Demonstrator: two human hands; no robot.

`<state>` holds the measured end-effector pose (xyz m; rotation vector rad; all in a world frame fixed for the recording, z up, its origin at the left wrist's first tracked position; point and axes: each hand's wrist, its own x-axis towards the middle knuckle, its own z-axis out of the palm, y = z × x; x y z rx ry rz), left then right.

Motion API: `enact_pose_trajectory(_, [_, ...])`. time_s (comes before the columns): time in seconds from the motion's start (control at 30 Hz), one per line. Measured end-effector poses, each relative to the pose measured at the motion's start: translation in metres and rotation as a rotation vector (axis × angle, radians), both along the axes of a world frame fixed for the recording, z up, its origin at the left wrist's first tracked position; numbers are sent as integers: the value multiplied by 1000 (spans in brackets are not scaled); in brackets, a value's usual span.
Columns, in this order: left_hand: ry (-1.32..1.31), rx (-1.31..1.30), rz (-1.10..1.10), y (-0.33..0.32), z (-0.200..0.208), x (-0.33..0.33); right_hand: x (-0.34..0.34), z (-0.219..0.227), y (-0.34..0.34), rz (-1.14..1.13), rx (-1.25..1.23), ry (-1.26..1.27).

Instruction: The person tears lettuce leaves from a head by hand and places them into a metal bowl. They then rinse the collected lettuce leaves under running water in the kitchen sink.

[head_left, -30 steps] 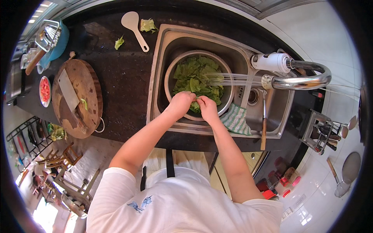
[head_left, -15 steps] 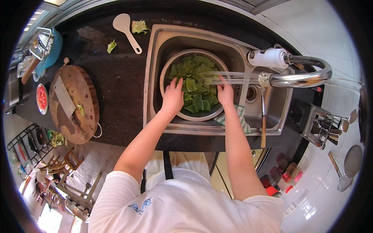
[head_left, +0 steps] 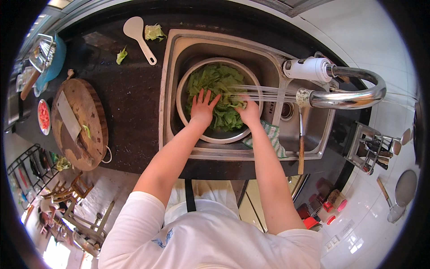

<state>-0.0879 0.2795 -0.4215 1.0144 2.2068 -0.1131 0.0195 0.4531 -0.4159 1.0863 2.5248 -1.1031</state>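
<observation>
A round metal basin [head_left: 182,92] sits in the left bowl of the sink, filled with torn green leafy vegetables [head_left: 219,76]. My left hand [head_left: 203,110] lies on the leaves at the basin's left side, fingers spread and holding nothing. At the right side, my right hand [head_left: 249,112] is curled into the leaves, with some green between thumb and fingers; its fingertips are partly hidden. Water streams from the chrome faucet [head_left: 349,99] leftward over my right hand and onto the leaves.
A knife with a wooden handle [head_left: 301,152] and a striped cloth [head_left: 272,139] rest by the sink divider. Left on the dark counter are a white rice paddle [head_left: 134,29], leaf scraps [head_left: 154,32], a round chopping board [head_left: 96,112] bearing a cleaver [head_left: 68,114], and a dish of red pieces [head_left: 44,117].
My left hand has spread its fingers over the leaves. My right hand has moved inward from the basin's rim and curled into them. The whole view has shifted slightly.
</observation>
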Motion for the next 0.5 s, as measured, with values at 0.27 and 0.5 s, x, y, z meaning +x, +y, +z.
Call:
enact_pose_trajectory(0.27, [-116,304,255,-5,19,-16,13,74,-8,-355,-211,185])
enact_pose_trajectory(0.5, [-553,779,599,-1,68,-10,2,63,-34,-369,-438,407])
